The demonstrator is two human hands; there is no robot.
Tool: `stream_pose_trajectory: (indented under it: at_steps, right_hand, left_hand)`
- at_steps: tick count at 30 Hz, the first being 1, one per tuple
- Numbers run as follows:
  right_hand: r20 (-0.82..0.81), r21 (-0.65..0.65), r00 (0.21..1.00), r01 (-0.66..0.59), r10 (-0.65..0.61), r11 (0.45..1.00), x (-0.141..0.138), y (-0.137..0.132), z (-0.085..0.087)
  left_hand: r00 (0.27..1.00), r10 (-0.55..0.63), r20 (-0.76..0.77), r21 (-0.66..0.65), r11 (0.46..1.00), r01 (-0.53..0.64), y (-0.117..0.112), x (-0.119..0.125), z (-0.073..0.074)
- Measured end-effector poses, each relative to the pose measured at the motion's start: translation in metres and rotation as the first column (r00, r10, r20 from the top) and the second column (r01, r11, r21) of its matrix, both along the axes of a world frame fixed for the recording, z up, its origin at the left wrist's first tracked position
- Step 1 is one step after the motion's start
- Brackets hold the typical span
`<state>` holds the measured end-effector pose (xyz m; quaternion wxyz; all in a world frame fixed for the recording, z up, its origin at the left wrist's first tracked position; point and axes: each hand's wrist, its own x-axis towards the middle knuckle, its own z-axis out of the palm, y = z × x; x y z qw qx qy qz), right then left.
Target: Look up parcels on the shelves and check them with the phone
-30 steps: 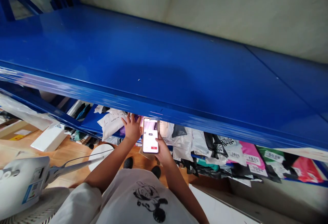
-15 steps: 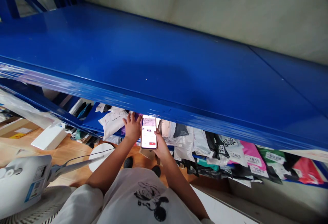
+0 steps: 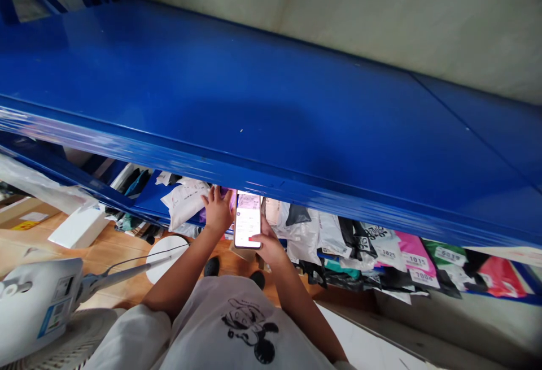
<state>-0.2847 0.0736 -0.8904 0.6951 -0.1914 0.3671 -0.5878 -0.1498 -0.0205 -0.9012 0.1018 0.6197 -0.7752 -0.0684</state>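
My right hand (image 3: 269,243) is wrapped around a smartphone (image 3: 248,226), and its thumb lies on the lower part of the lit screen, by a red button. The upper screen shows a pinkish label picture. To the left of the phone, my left hand (image 3: 217,212) has its fingers spread on a purple parcel bag (image 3: 228,196), partly hidden beneath the hand and the phone. Beside that hand a white parcel bag (image 3: 185,203) with a printed label lies on the lower shelf.
A wide blue shelf (image 3: 237,93) spans the view above my hands. Several parcel bags fill the lower shelf at right, including a pink bag (image 3: 410,250) and a red bag (image 3: 502,277). A white fan (image 3: 42,296) stands at lower left, near a white box (image 3: 78,227).
My right thumb has moved from the phone's side down onto the lower screen. A small dark pop-up on the screen is gone. My left hand stays nearly where it was.
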Motion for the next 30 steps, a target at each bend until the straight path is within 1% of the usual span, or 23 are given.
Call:
stream_pose_trajectory:
  at_steps: [4,9,13,16,18,21,25,26,30]
  right_hand:
    - [-0.012,-0.026,1.0,-0.028,0.027,0.999,-0.008,0.011,0.007]
    - [-0.032,-0.057,0.999,-0.026,0.024,0.998,-0.015,0.022,0.016]
    - [0.028,-0.114,0.999,-0.028,0.031,0.993,-0.024,0.033,0.03]
    - [0.068,-0.119,0.998,0.003,0.005,0.993,-0.033,0.04,0.034]
    - [0.069,-0.107,0.997,0.027,-0.02,0.994,-0.039,0.044,0.033]
    - [0.073,-0.089,0.996,0.048,-0.041,0.995,-0.043,0.048,0.027]
    - [0.071,-0.073,0.996,0.057,-0.051,0.996,-0.041,0.049,0.017]
    - [0.071,-0.069,0.996,0.06,-0.055,0.996,-0.039,0.048,0.015]
    - [0.07,-0.038,0.995,0.078,-0.075,0.996,-0.036,0.047,0.01]
  left_hand:
    - [1.0,-0.002,-0.006,0.008,1.0,0.002,-0.001,-0.002,0.001]
    - [1.0,0.005,0.003,0.061,0.998,-0.005,0.001,-0.014,-0.001]
    - [1.0,0.011,0.028,0.084,0.996,-0.013,0.003,-0.019,0.001]
    - [0.999,0.013,0.038,0.077,0.997,-0.016,0.001,-0.015,0.002]
    - [0.999,0.004,0.042,0.076,0.997,-0.007,-0.002,-0.011,0.003]
    - [0.998,-0.008,0.064,0.073,0.997,0.003,-0.006,-0.008,0.004]
    - [0.98,-0.167,0.107,0.089,0.983,0.158,-0.009,-0.006,0.004]
    - [0.977,-0.181,0.112,0.082,0.982,0.173,-0.008,-0.007,0.004]
    - [0.978,-0.126,0.166,0.008,0.992,0.127,-0.001,-0.017,0.004]
